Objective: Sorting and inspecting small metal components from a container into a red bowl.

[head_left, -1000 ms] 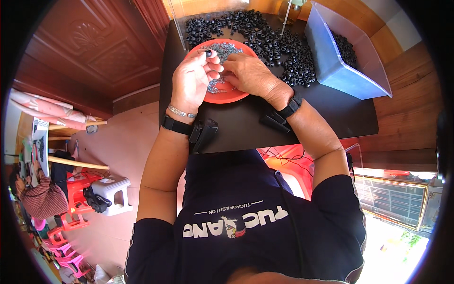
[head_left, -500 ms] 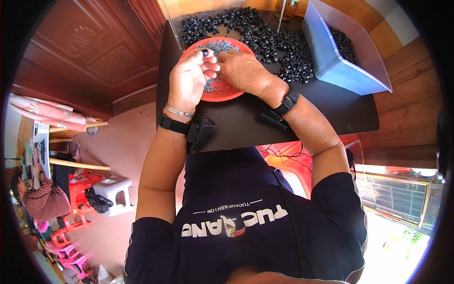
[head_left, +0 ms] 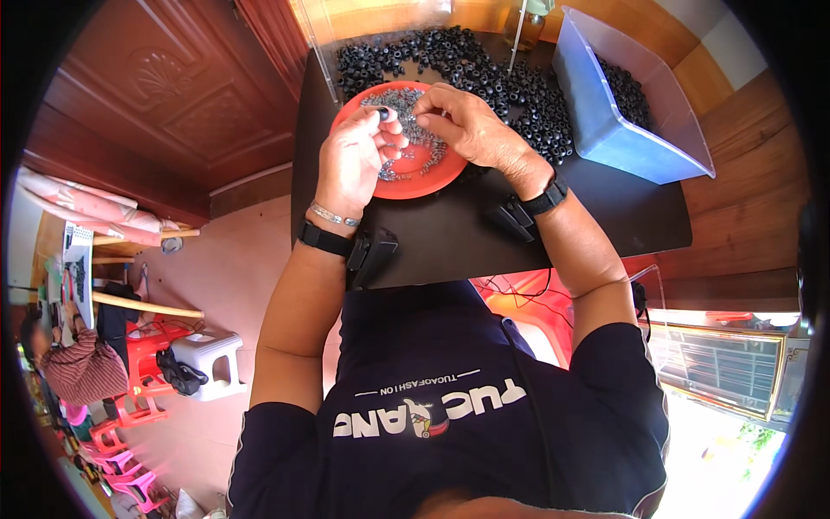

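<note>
My left hand (head_left: 348, 164) holds a small round black part (head_left: 383, 113) between thumb and forefinger, the other fingers loosely curled with the palm turned up. It is over the left side of a round red plate (head_left: 415, 191). Many tiny silvery metal pieces (head_left: 427, 149) lie on that plate. My right hand (head_left: 477, 131) hovers over the plate's right side, its thumb and forefinger pinched together. Whatever is between those fingertips is too small to make out. The two hands are a little apart.
Behind the plate a heap of black parts (head_left: 538, 105) spreads over the dark table (head_left: 618, 208). A bluish plastic bin (head_left: 596, 130) at the right holds more of them. Clear panels stand at the back. At far left a person (head_left: 86, 368) sits near stools (head_left: 212, 363).
My right hand has moved slightly right, away from my left hand, and its pinched fingertips now show. My left hand keeps the black part. The whole view has shifted slightly.
</note>
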`<state>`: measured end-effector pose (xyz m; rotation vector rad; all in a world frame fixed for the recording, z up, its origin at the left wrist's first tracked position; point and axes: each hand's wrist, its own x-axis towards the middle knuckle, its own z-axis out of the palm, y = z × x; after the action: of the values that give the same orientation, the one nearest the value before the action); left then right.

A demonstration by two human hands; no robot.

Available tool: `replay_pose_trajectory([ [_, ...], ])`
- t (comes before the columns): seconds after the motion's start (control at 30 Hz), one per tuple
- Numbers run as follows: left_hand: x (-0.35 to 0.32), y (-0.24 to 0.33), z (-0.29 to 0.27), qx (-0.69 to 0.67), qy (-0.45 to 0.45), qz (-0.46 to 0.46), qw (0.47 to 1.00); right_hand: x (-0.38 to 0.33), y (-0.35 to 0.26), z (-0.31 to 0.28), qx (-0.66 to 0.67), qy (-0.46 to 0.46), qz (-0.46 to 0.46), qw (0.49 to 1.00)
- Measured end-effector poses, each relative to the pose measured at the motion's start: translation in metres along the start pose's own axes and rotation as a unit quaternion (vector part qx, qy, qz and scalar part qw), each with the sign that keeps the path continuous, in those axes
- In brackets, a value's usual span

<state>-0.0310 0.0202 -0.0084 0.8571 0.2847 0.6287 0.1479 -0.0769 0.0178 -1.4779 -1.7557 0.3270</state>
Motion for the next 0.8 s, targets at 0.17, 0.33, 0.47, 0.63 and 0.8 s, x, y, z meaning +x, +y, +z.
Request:
replay_pose_trajectory([
  [0.17, -0.003, -0.001, 0.006, 0.053, -0.007, 0.001, 0.999, 0.000, 0.000, -0.002, 0.044, -0.021, 0.007, 0.999],
  [0.33, -0.003, 0.001, 0.007, 0.066, 0.008, 0.021, 0.998, 0.000, -0.002, 0.000, -0.065, 0.012, -0.048, 0.997],
  [0.47, -0.003, 0.002, 0.010, 0.066, 0.034, 0.026, 0.997, 0.000, -0.004, 0.001, -0.121, 0.040, -0.082, 0.988],
  [0.63, -0.002, 0.000, 0.008, 0.083, 0.024, 0.024, 0.996, -0.001, -0.011, 0.000, -0.147, 0.035, -0.084, 0.985],
  [0.8, -0.004, 0.001, 0.013, 0.091, -0.021, -0.006, 0.996, -0.002, -0.008, 0.001, -0.191, 0.055, -0.095, 0.976],
])
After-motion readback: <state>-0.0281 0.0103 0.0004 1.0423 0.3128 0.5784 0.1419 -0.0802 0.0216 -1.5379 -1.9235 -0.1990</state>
